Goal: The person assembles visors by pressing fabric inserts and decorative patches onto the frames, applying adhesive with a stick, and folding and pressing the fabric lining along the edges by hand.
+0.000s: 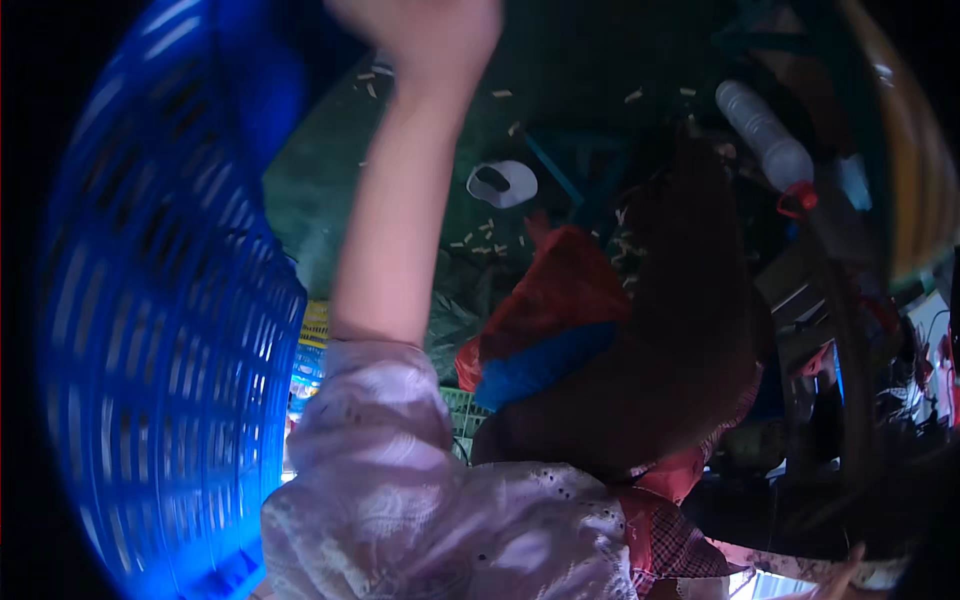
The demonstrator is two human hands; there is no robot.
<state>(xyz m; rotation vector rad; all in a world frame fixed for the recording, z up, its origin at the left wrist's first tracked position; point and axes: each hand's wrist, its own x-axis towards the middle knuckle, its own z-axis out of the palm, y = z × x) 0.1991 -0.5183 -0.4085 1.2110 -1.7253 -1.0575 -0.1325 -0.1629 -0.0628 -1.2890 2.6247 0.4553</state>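
Note:
My left arm reaches up through the middle of the view, out of a pale patterned sleeve. At the top edge is my left hand (425, 30), smeared by motion and partly cut off, so its fingers do not show clearly. A small white bit (382, 66) appears just under it; whether the hand holds it I cannot tell. Close to the hand, on the left, stands a tall blue slatted plastic crate (170, 350). My right hand is out of sight.
Small pale pieces (485, 240) and a white curved piece (505, 184) lie on the dark green floor. Red plastic (560, 285) and blue plastic (550, 362) lie beside my dark-clothed leg (680, 330). A clear red-capped bottle (765, 135) is at upper right.

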